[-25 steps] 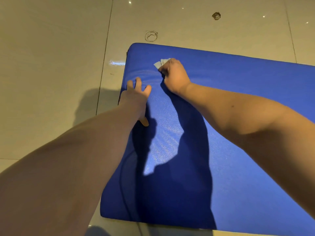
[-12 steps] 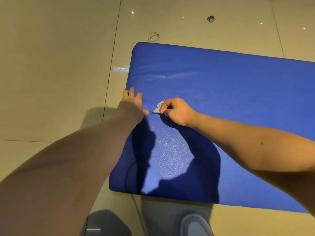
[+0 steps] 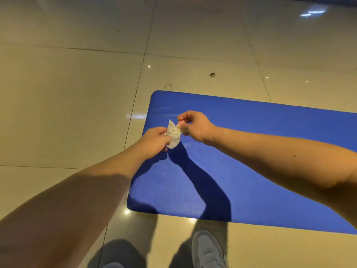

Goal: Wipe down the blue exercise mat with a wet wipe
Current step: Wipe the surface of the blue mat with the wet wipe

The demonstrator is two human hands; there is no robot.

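The blue exercise mat [image 3: 260, 147] lies flat on the tiled floor, running off the right edge of the view. A crumpled white wet wipe [image 3: 173, 135] is held in the air above the mat's left end. My left hand [image 3: 156, 141] pinches its left side and my right hand [image 3: 195, 125] pinches its upper right corner with thumb and fingers. Both hands are lifted off the mat, and their shadows fall across its near part.
Glossy beige floor tiles [image 3: 77, 93] surround the mat. A small dark speck [image 3: 212, 75] and a faint ring mark [image 3: 168, 86] lie on the floor beyond the mat's far edge. My grey shoe [image 3: 207, 250] stands just in front of the mat's near edge.
My right hand pulled the wipe back across the mat and lifted it. My left hand left the mat's edge and took hold of the wipe. The view has pulled back and upward.
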